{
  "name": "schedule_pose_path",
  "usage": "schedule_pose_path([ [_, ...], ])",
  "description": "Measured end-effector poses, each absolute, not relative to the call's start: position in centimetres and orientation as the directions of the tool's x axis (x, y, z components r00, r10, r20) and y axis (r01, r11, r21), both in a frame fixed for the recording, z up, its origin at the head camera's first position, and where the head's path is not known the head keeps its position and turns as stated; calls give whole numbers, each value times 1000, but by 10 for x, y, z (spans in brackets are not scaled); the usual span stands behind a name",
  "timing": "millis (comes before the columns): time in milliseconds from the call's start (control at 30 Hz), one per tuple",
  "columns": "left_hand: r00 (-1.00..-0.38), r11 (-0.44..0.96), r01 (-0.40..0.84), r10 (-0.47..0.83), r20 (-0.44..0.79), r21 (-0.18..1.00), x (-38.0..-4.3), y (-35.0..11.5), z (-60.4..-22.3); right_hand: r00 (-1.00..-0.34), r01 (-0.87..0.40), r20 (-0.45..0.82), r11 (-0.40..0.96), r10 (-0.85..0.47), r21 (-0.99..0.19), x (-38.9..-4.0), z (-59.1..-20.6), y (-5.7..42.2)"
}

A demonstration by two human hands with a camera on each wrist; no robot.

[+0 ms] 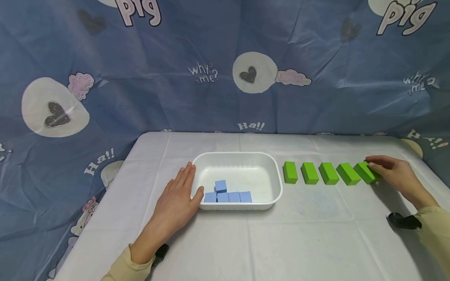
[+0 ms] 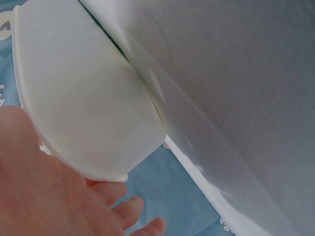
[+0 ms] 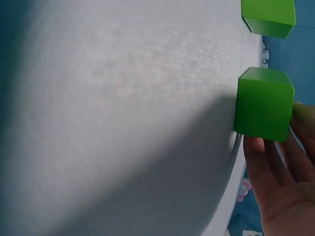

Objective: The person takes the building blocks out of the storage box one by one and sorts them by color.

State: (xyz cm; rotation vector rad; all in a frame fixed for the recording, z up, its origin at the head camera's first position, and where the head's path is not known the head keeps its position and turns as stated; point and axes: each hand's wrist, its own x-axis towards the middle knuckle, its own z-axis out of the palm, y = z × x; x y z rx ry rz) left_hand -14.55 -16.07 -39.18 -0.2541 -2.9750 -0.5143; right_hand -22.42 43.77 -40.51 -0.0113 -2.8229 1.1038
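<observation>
At its left end, a white tray [image 1: 274, 168] is touched by my left hand [image 1: 177, 197], whose fingers are straight along the outside of the wall and whose thumb is at the near corner. In the left wrist view the palm and fingers [image 2: 127, 209] lie beside the tray's outer wall [image 2: 93, 98]. Inside the tray are several small blue cubes [image 1: 234, 197], one set behind the front row. At the right, my right hand [image 1: 400, 175] holds the rightmost green block [image 1: 365, 173] between thumb and fingers. The right wrist view shows this block [image 3: 263, 110] resting on the table.
Other green blocks [image 1: 328, 173] stand spaced in a row between the tray and my right hand. A white cloth covers the table [image 1: 299, 242]. Behind it hangs a blue printed curtain [image 1: 175, 101], which also falls along the left side.
</observation>
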Motion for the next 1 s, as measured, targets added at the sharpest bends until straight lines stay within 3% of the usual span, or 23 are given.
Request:
schedule_pose_path([
  [300,-978,926,187,146,146,329,-145,-161,-391,-979,-147,203,607,26,-781,-219,-396,433],
  [1000,-978,926,188,148,145,328,-145,-160,-391,-936,-339,338,503,-98,-795,-219,-358,374],
])
